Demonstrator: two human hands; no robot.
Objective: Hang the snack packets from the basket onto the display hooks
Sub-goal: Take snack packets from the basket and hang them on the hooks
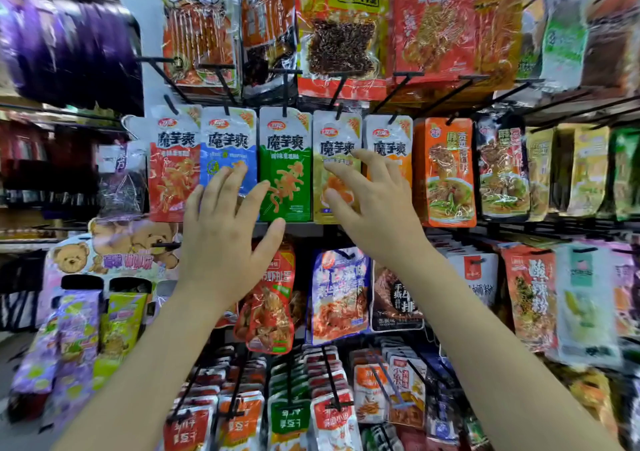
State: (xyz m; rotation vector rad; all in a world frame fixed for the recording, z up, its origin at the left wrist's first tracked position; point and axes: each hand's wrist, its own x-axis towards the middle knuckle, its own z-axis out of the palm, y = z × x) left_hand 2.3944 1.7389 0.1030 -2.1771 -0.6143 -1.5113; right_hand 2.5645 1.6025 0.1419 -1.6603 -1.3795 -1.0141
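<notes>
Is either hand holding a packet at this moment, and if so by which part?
Nothing is held. The left hand and right hand are both open, fingers spread in front of the hanging konjac snack packets.

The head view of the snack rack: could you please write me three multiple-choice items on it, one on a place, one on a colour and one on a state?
1. Where does the right hand reach?
A. the yellow packet in the middle row
B. the bottom row
C. the purple packets at far left

2. What colour is the packet between the blue packet and the yellow one?
A. purple
B. green
C. black

3. How are both hands?
A. each grips a packet
B. fists closed
C. fingers spread, holding nothing

Answers: 1 A, its fingertips lie over the yellow packet's front. 2 B, its lower part is green. 3 C, the left hand and the right hand both show splayed fingers with nothing in them.
</notes>
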